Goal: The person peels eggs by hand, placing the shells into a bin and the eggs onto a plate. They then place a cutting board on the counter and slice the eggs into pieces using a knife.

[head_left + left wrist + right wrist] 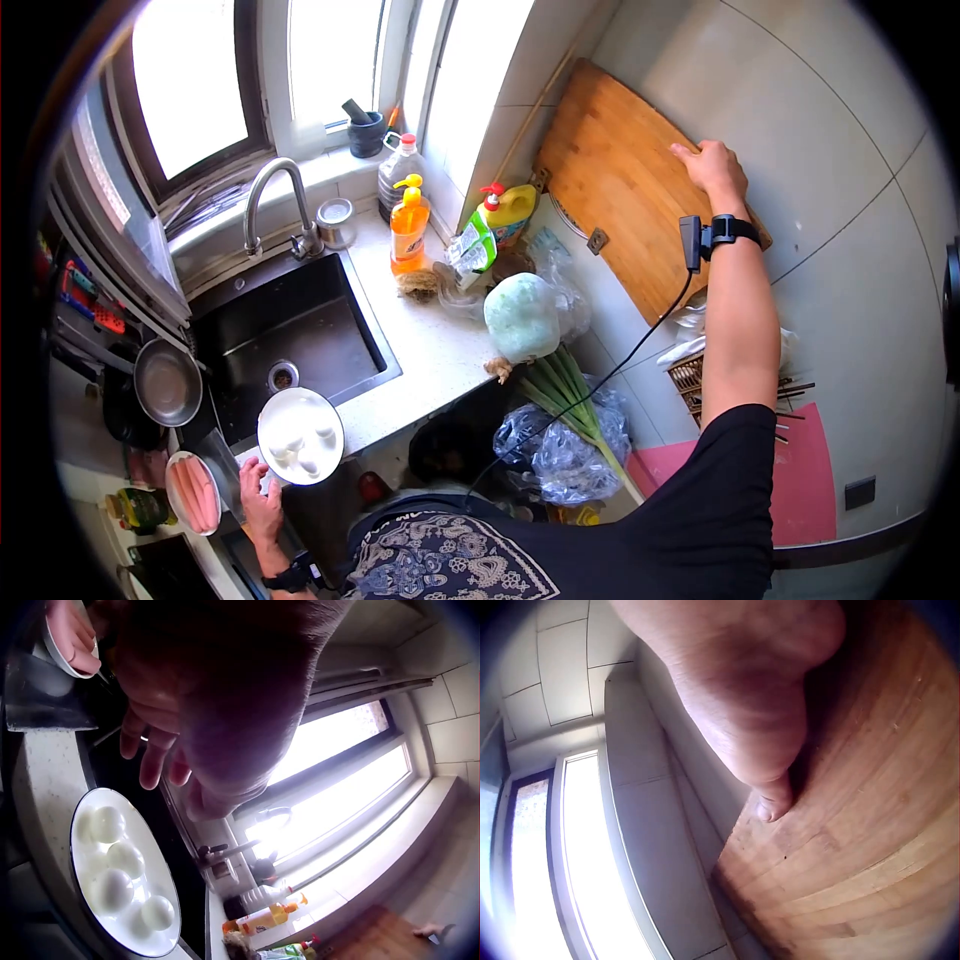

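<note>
My right hand [712, 172] grips the upper edge of a wooden cutting board [620, 170] that leans against the tiled wall. In the right wrist view the thumb [775, 806] lies on the board's face; the other fingers are hidden behind it. My left hand [262, 503], fingers loosely spread and holding nothing, is beside a white dark-rimmed plate [88, 889]. Several peeled eggs [114, 891] lie on that plate at the sink's front edge. Close to the left hand are a cleaver blade [222, 470] and a white dish of pink sausages [196, 495].
A black sink [300, 320] with a curved faucet [275, 175] is under the window. Bottles, including an orange pump bottle [409, 235], stand at the back of the counter. A wrapped pale green melon-like thing [522, 318] and green onions [570, 395] lie nearer. A cable hangs from the right wrist.
</note>
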`<state>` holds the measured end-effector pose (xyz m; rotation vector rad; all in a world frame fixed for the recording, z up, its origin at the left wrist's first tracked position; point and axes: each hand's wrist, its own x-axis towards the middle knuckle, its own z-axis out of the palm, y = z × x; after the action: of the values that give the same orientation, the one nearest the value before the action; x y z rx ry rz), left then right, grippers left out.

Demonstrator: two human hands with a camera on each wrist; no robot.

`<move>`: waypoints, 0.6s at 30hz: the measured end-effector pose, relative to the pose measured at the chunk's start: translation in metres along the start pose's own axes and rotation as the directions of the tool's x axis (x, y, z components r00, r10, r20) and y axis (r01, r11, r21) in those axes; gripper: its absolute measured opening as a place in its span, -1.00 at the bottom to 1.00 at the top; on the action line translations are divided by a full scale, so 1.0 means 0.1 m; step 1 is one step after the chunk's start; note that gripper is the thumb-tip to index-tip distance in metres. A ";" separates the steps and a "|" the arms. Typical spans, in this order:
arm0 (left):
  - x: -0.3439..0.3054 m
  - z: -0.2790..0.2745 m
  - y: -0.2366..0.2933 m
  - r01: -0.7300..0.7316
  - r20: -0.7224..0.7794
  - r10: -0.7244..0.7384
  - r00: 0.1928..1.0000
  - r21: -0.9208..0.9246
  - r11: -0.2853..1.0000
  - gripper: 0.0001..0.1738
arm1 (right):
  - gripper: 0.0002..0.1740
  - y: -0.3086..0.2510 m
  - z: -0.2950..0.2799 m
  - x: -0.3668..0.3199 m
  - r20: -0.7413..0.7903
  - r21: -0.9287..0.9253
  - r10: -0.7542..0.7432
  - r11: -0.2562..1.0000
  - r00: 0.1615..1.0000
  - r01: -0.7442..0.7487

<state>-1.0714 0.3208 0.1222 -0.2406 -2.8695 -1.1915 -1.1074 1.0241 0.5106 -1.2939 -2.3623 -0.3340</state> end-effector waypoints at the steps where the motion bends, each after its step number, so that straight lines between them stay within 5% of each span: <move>1: 0.01 0.03 -0.04 -0.036 0.003 0.036 0.999 0.019 0.999 -0.68 | -0.35 0.01 -0.05 0.01 -0.001 0.008 0.020 1.000 1.000 -0.020; 10: 0.22 0.09 0.31 0.011 0.068 -0.004 0.998 -0.103 0.995 -0.71 | -0.30 0.29 -0.56 0.10 -0.030 0.053 0.033 0.998 0.999 -0.032; 14: 0.34 0.10 0.20 -0.167 0.089 0.169 0.982 -0.035 0.985 -0.71 | -0.20 0.47 -0.76 0.14 -0.094 0.040 -0.158 0.986 0.983 0.162; 15: 0.36 0.08 0.20 -0.160 0.102 0.167 0.981 -0.076 0.984 -0.70 | -0.21 0.55 -0.71 0.14 -0.226 0.063 -0.249 0.961 0.942 0.269; 18: 0.45 0.03 0.27 -0.146 0.071 0.157 0.985 -0.131 0.981 -0.67 | -0.28 0.60 -0.82 0.15 -0.116 0.042 -0.267 0.961 0.957 0.273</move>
<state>-1.1118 0.3476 0.1427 -0.5127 -2.7848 -1.3627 -1.0433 1.0341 0.5905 -0.9015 -2.4366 -0.4053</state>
